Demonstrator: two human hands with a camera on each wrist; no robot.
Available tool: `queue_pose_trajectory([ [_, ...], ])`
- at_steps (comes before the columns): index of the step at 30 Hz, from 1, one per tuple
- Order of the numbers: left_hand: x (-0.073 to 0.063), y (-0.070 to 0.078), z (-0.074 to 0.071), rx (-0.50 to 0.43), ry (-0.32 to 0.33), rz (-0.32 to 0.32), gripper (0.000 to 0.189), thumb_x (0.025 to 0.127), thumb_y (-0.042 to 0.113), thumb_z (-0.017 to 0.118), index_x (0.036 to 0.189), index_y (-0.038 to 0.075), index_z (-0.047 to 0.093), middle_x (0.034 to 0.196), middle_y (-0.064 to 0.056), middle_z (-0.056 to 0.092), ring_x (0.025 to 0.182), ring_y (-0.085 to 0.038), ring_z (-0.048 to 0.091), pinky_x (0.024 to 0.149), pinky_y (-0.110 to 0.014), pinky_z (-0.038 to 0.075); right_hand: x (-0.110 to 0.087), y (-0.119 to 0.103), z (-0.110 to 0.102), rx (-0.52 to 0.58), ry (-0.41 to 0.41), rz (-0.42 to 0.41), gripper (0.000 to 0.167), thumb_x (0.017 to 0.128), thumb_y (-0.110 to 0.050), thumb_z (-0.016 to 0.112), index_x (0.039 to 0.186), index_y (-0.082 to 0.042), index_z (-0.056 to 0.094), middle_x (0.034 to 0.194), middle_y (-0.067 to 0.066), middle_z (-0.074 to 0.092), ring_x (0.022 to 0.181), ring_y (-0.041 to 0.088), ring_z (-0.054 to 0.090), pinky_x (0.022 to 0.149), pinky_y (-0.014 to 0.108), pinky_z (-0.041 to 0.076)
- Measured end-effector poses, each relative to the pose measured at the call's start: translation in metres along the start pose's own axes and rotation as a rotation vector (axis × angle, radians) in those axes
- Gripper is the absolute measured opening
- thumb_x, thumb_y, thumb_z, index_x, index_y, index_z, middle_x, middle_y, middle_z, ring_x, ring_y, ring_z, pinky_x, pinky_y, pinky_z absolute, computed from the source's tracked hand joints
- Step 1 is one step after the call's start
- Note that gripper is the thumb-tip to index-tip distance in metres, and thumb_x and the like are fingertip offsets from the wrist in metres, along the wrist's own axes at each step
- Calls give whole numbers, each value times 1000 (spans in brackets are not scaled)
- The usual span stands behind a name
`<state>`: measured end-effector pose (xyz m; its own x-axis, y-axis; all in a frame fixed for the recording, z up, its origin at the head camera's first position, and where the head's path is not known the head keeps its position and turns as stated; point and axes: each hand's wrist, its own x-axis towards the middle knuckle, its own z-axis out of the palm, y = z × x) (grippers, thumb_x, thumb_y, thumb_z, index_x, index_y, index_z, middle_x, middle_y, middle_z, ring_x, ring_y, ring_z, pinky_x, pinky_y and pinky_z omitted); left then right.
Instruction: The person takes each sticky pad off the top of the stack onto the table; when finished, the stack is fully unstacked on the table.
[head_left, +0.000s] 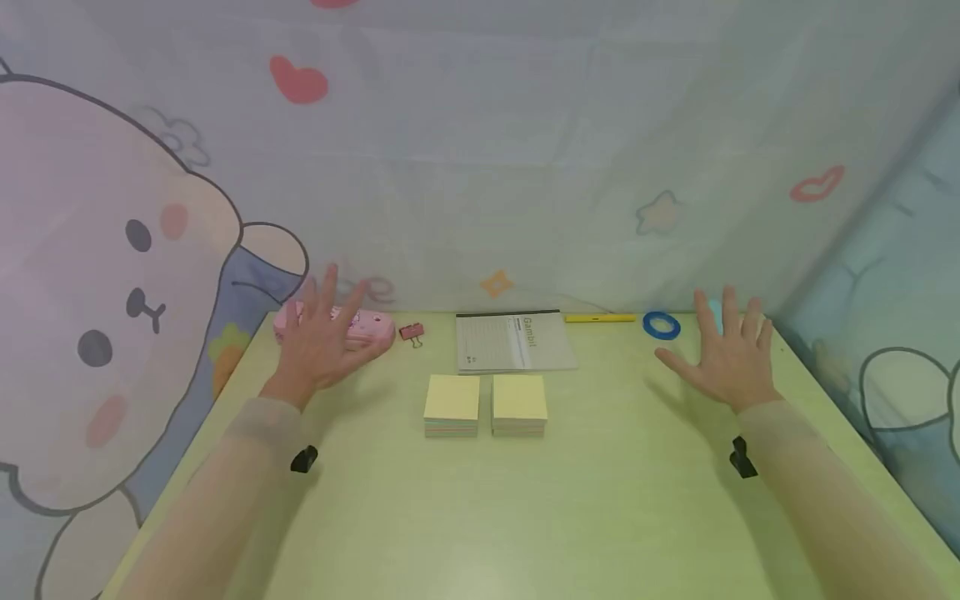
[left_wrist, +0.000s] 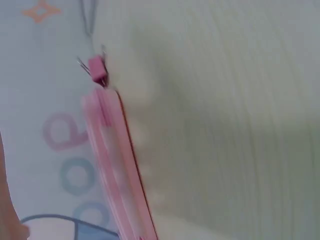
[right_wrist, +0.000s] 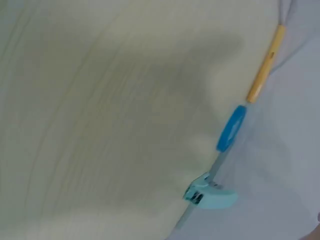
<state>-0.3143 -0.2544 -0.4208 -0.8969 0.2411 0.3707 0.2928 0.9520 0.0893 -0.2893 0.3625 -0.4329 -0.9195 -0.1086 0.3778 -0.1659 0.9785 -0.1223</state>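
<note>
My left hand (head_left: pixel 318 342), fingers spread, hovers in front of a pink pencil case (head_left: pixel 372 327) and partly covers it in the head view; nothing is in it. Its shadow falls on the table. Beside the case lies a pink binder clip (head_left: pixel 412 332), also seen in the left wrist view. On the right side my right hand (head_left: pixel 733 360) is held up with its fingers apart, holding nothing. Behind those fingers, mostly hidden in the head view, is a teal stapler (right_wrist: pixel 212 196). A blue tape roll (head_left: pixel 662 326) lies to the left of that hand.
Two stacks of pale yellow sticky notes, the left stack (head_left: pixel 452 398) and the right stack (head_left: pixel 519 398), sit side by side mid-table. Behind them lie a notepad (head_left: pixel 491 342) and a yellow pen-like stick (head_left: pixel 600 318). A printed curtain (head_left: pixel 450 167) hangs along the table's back edge.
</note>
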Motion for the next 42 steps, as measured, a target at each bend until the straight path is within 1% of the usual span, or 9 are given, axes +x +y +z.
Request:
queue_pose_trajectory([
  [5,-10,27,-9,-344,-98,-19,82,100,63,57,168,34,23,173,-14,23,144,-50,43,107,-75,38,-3,-19,-10,176,-35,-68,108,94,-63,66,168,-6,13,170,33,6,151,63,11,115,78,14],
  [8,-15,43,-9,-580,-193,-8,71,104,54,59,165,29,34,167,-12,37,140,-45,49,108,-67,42,-5,-40,-15,315,-118,-89,101,97,-57,68,169,-9,15,173,27,6,155,54,12,116,77,17],
  [12,-24,62,-1,-861,-394,-7,61,107,42,61,160,22,41,158,-17,46,128,-42,60,96,-57,54,-7,-75,-19,413,-230,-139,95,97,-55,70,168,-16,20,175,17,10,158,45,12,116,75,21],
  [15,-31,71,5,-981,-543,-46,62,105,38,65,159,21,41,152,-21,48,118,-40,66,91,-51,57,-10,-104,-17,442,-286,-232,92,96,-55,71,167,-16,26,173,15,17,158,41,16,118,71,24],
  [19,-37,78,16,-1036,-625,-67,65,100,35,73,157,23,43,149,-19,48,126,-37,61,97,-48,55,-13,-139,-11,492,-368,-338,91,94,-58,72,165,-17,32,172,11,25,158,36,22,120,64,27],
  [25,-44,84,29,-1062,-610,15,60,97,25,78,150,22,51,150,-11,48,127,-38,56,100,-48,49,-17,-172,9,589,-437,-430,85,93,-49,78,160,-14,41,167,9,37,156,32,29,123,56,28],
  [28,-46,87,32,-1072,-591,36,53,97,21,78,145,21,55,148,-7,51,122,-36,59,100,-47,47,-16,-180,19,608,-442,-456,82,92,-45,81,158,-12,44,163,8,42,155,31,32,124,54,28],
  [34,-48,88,36,-1089,-592,18,48,99,20,76,143,17,57,149,-7,52,114,-32,59,96,-44,46,-14,-190,33,587,-427,-510,79,90,-42,84,154,-11,49,155,5,53,148,29,44,121,50,34],
  [42,-51,90,39,-1088,-598,-7,50,99,21,75,145,14,55,149,-9,52,119,-32,56,98,-44,45,-14,-192,40,558,-436,-511,83,87,-38,86,154,-7,49,154,10,54,145,31,48,120,50,36],
])
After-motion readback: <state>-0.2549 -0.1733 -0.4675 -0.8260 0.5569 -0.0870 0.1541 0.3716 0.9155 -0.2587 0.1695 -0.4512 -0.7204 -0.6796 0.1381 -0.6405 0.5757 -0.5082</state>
